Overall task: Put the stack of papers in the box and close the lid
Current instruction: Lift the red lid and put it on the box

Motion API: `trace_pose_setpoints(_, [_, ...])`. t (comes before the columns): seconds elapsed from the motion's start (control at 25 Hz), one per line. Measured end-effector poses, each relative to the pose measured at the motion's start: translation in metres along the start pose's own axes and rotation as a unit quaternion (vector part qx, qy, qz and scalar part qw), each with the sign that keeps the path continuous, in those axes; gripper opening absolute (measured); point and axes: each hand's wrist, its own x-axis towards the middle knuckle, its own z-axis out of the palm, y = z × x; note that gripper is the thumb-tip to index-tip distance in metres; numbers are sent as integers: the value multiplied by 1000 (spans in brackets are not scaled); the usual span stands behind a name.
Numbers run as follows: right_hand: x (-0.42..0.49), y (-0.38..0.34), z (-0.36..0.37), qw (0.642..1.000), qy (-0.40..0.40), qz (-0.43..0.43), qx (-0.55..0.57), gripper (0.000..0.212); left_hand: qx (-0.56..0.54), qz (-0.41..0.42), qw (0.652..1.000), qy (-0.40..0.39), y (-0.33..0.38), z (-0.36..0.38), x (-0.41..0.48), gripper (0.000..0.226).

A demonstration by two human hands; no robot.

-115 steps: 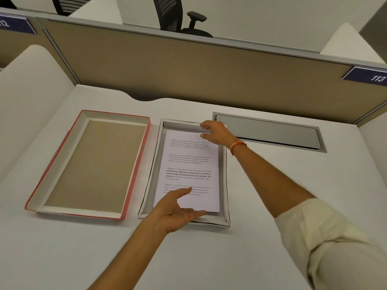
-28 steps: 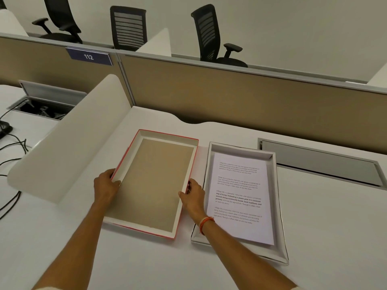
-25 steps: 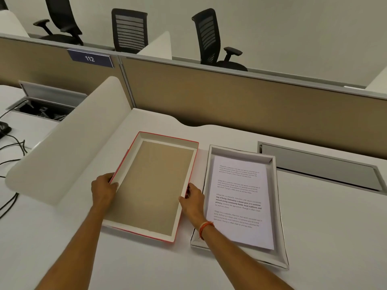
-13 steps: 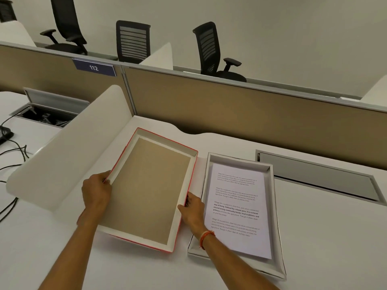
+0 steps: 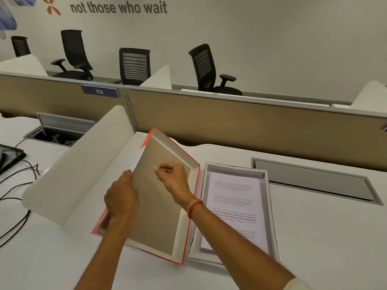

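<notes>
The red-edged box lid [image 5: 159,216] is tilted, its left side raised and its right side down near the table, brown inner face towards me. My left hand [image 5: 121,197] grips the lid's raised left edge. My right hand [image 5: 176,181] hovers in front of the inner face with its fingers curled, holding no edge. To the right, the grey box base [image 5: 270,206] lies flat on the desk. The stack of printed papers [image 5: 234,206] rests inside it, partly hidden by my right forearm.
A curved white divider [image 5: 79,170] rises just left of the lid. A closed grey cable hatch [image 5: 314,181] lies behind the box. A tan partition [image 5: 251,126] bounds the desk's far side. Black cables [image 5: 18,185] and a dark device [image 5: 8,155] are on the neighbouring desk.
The lid has been tipped up on its right side by my left hand. My right hand has left the lid's right edge and moved over its inner face. The view has tilted upward.
</notes>
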Motion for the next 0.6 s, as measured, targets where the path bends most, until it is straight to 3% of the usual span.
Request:
trace_pose_setpoints(0.2, [9, -32, 15, 998, -14, 49, 28, 40, 13, 4, 1000, -11, 34, -10, -22, 32])
trace_pose_setpoints(0.44, [6, -47, 4, 997, -15, 65, 46, 26, 3, 16, 998, -57, 59, -24, -44, 51])
trace_pose_setpoints(0.6, [3, -52, -12, 996, -1, 72, 46, 28, -104, 62, 988, -101, 51, -48, -47, 50])
